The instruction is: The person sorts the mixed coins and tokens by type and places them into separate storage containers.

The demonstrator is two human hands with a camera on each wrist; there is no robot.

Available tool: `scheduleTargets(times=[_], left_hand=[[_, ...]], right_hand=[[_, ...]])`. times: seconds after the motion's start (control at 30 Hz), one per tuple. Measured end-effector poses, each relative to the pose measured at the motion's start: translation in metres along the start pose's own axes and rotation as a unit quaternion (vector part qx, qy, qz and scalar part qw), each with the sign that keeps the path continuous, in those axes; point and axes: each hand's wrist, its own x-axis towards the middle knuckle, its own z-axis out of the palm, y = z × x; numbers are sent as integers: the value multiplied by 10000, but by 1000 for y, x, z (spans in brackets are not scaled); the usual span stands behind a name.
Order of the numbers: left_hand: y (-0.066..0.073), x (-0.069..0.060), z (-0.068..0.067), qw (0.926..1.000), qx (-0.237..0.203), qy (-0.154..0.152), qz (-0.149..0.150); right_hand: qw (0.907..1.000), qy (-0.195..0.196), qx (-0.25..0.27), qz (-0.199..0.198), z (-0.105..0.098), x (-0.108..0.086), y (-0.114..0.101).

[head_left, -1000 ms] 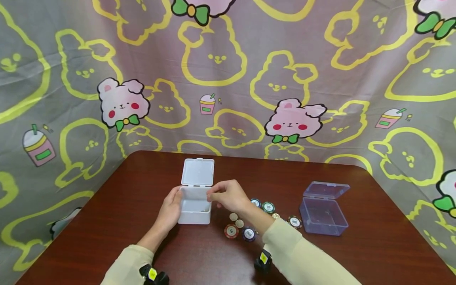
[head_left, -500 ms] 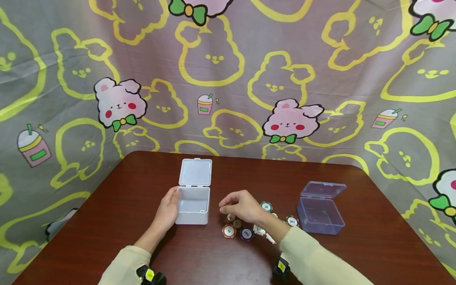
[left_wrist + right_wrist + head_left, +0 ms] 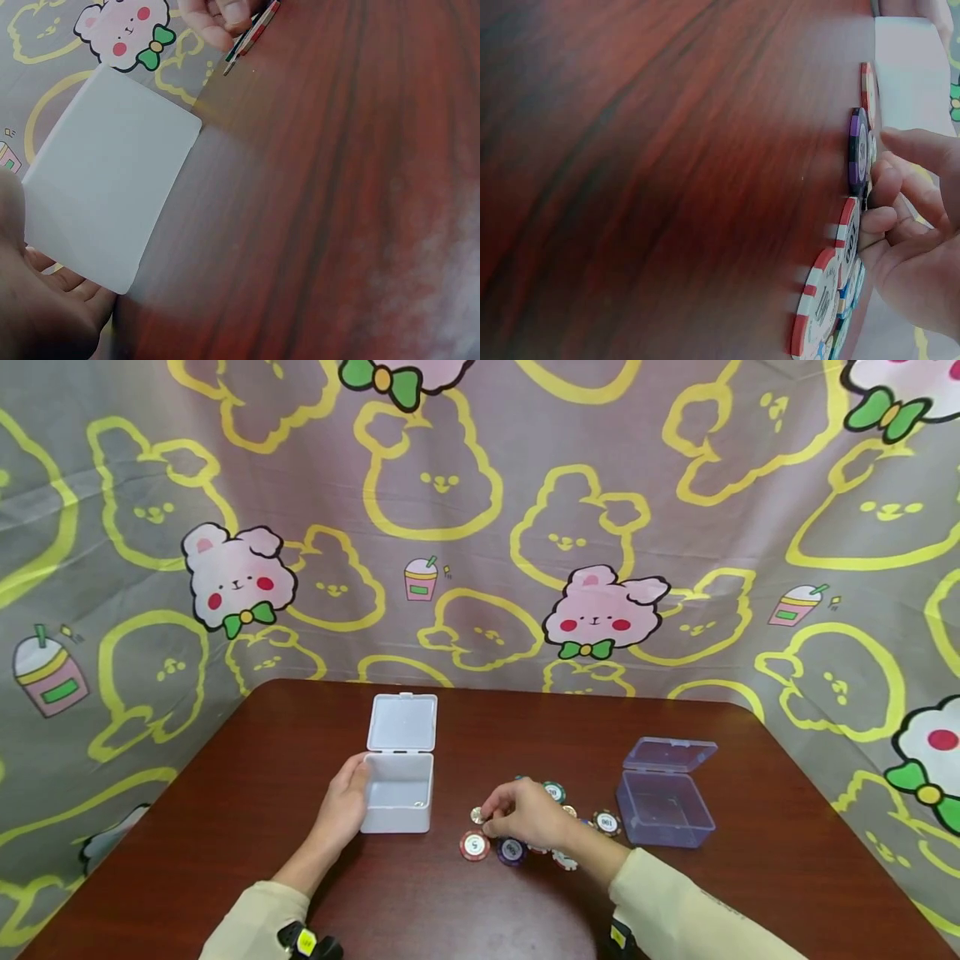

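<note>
My left hand holds the left side of a white plastic box, thumb at the rim; in the left wrist view its fingers lie along the box's outside. The box's hinged lid stands up. A small gold coin lies inside at the front right. My right hand is low over the chips, fingertips bent down beside a gold coin; in the right wrist view thumb and fingers stand apart. A second coin seems to be under the fingertips, mostly hidden. A red 5 poker chip and a purple 500 poker chip lie nearby.
Right of the hand lie a green 20 chip, a black 100 chip and a red-and-white chip. A clear bluish box with raised lid stands farther right. Patterned cloth hangs behind the brown table.
My right hand has moved from the white box's right rim rightward and down to the coins. The left hand stays on the box. The whole view has shifted slightly.
</note>
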Motion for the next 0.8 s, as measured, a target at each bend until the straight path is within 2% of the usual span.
scheduleTargets(times=[0.23,0.67,0.8], left_hand=[[-2,-3,-2,10000,-25,19,-28],[-2,0,0,10000,-77,-15,-6],[-2,1,0,10000,-69,-14,7]], right_hand=[[9986,-53,-442,-295,4,-2,-1],[9958,11,-787,-466,3,-2,0],[9954,35,-881,-368,1,-1,1]])
